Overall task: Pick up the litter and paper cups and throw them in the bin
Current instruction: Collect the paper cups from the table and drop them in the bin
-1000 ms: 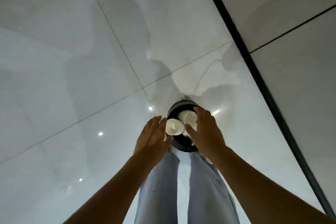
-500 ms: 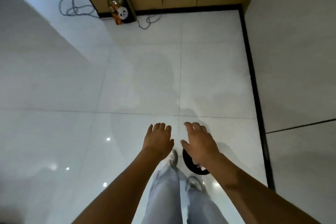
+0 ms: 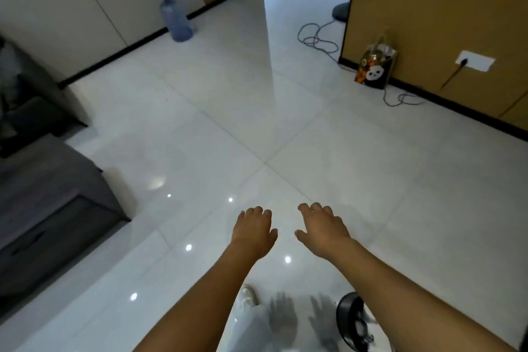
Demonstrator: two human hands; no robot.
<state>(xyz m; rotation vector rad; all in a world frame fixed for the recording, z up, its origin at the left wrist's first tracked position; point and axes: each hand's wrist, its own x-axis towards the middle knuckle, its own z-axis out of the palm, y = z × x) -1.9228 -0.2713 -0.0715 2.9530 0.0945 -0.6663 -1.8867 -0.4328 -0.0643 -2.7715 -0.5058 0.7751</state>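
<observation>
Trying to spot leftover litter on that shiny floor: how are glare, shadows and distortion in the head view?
Head view: small ceiling-light glints dot the glossy floor, with a larger soft glare patch near the grey sofa; reflections of both hands show by the bin, which looks motion-smeared; left hand and right hand are fairly sharp; wide-angle bending curves the walls at the edges.

Head view, forward-down over floor [image 3: 265, 134]

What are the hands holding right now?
Nothing. The left hand and the right hand are both empty, fingers loose, stretched out over the floor. The bin sits low by the feet.
</observation>
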